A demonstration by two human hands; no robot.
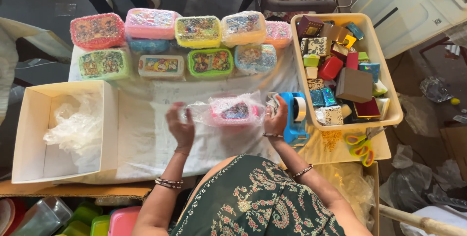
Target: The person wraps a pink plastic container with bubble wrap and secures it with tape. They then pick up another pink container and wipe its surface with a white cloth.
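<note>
Pink lunch box (234, 111) with a possibly cartoon-printed lid; blue tape dispenser (295, 117).

Glossy clear plastic film (214, 107) crinkles around a pink plastic lunch box (234, 112); a matt white cloth (146, 134) covers the bench beside a smooth blue plastic tape dispenser (294, 119).

I see a pink wrapped lunch box (234, 111) mid-tabletop, wrapped boxes (175, 44) rowed behind, small gift boxes (354, 85) right.
</note>
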